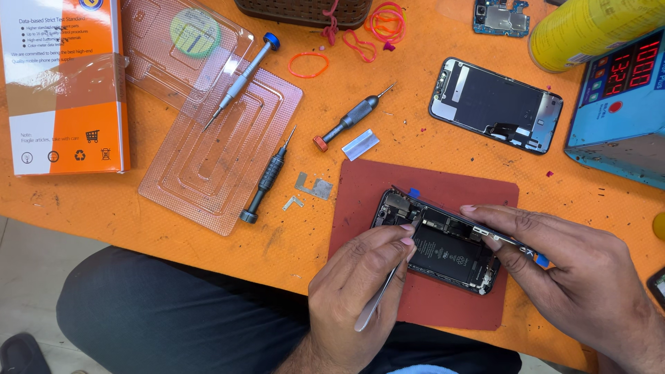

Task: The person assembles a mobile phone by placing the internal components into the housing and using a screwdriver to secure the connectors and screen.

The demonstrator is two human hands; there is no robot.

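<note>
Hiding tweezers' tip, perhaps: left hand.

An opened black smartphone with exposed battery lies tilted on a dark red rectangular mat, lower right of centre, thin metal tweezers touching it.

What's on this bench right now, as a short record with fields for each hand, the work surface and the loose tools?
Left hand: holds tweezers, tips at the opened phone
Right hand: steadies the phone's far edge
Surface: phone lies on a red mat on an orange table
Loose tools: three screwdrivers to the left of the mat
Other parts: detached screen panel above the mat
</note>
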